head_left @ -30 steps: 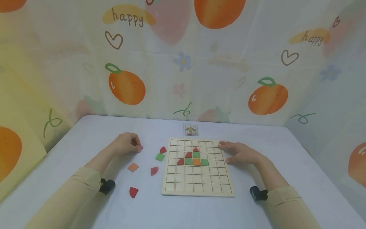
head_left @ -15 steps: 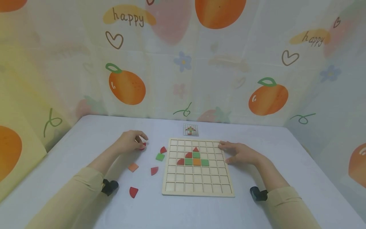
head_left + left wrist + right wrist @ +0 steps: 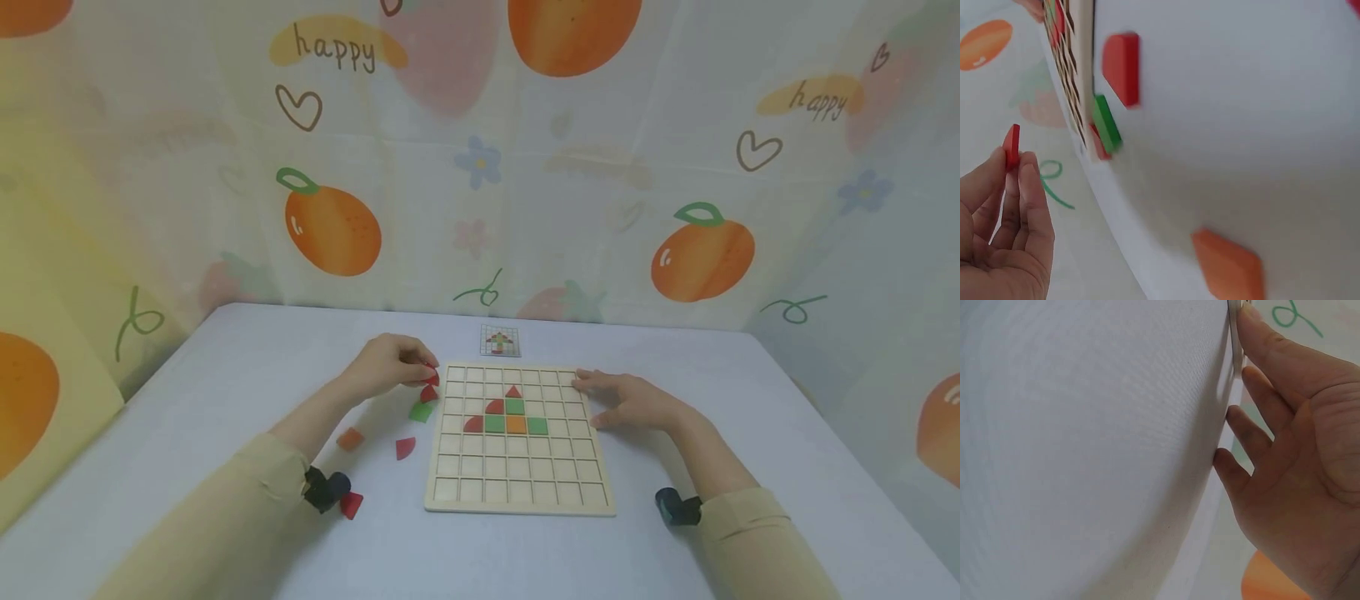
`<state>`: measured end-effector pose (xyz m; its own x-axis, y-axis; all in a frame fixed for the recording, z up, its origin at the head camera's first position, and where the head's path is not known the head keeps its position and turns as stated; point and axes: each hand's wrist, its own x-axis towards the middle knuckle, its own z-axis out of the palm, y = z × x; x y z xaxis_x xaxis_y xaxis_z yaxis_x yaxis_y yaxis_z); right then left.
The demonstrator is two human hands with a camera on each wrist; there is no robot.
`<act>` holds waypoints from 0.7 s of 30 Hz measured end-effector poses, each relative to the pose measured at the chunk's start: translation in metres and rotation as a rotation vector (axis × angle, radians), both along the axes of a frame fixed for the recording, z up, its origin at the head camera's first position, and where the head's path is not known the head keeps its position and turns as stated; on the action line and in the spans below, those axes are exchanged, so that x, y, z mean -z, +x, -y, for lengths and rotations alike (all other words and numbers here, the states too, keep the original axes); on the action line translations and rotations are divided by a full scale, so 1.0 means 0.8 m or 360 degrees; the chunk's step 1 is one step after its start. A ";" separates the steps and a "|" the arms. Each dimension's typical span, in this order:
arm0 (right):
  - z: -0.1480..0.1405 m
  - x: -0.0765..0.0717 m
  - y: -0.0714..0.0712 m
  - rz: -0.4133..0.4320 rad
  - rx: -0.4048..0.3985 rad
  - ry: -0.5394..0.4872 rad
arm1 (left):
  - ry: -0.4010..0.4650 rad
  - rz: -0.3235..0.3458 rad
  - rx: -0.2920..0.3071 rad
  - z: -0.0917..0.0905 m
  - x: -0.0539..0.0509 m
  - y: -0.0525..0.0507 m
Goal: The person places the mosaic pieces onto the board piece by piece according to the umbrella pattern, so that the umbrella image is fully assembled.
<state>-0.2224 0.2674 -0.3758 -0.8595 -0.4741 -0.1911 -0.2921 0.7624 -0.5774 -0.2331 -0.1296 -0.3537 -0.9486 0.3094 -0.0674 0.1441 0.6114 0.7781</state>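
Between thumb and fingertips the left hand (image 3: 392, 364) pinches a red piece (image 3: 1012, 147), raised off the table near the board's upper left corner. The gridded wooden board (image 3: 517, 467) bears a red triangle (image 3: 513, 391), two red curved pieces, several green squares and an orange square (image 3: 516, 425). The right hand (image 3: 637, 400) rests with extended fingers on the board's right edge; in the right wrist view that hand (image 3: 1304, 456) has its thumb on the edge. Just below the left hand lie a red piece (image 3: 428, 394) and a green square (image 3: 421, 412).
Left of the board are a red quarter piece (image 3: 405, 448), an orange square (image 3: 350, 438) and another red piece (image 3: 352, 505), partly behind the left wrist's camera. A small pattern card (image 3: 499, 340) lies beyond the board. A printed cloth (image 3: 480, 233) hangs behind the table.
The left hand has moved right with the red piece, from the left part of the table to beside the board's upper left corner. The right hand has not visibly moved.
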 end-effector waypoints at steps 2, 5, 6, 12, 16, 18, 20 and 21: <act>0.000 0.000 0.000 -0.0009 -0.0005 0.0009 | 0.0018 0.0001 0.0001 -0.014 -0.003 0.000; -0.001 0.000 -0.001 -0.0011 -0.0015 0.0012 | 0.0046 0.0015 0.0005 -0.036 -0.008 0.000; -0.001 0.001 -0.001 -0.0012 -0.0018 0.0010 | 0.0057 0.0020 0.0017 -0.043 -0.008 0.000; -0.002 0.001 -0.002 -0.0010 -0.0019 0.0007 | 0.0159 0.0059 0.0075 -0.083 -0.009 -0.002; -0.002 0.001 -0.002 -0.0009 -0.0019 0.0009 | 0.0163 0.0045 0.0125 -0.106 -0.006 -0.003; -0.002 0.002 -0.002 -0.0006 -0.0022 0.0002 | 0.0152 0.0037 0.0153 -0.116 -0.003 -0.005; -0.002 0.002 -0.002 0.0001 -0.0026 -0.0008 | 0.0163 0.0045 0.0176 -0.126 0.001 -0.007; -0.003 0.002 -0.002 0.0001 -0.0028 -0.0010 | 0.0168 0.0050 0.0190 -0.131 0.002 -0.008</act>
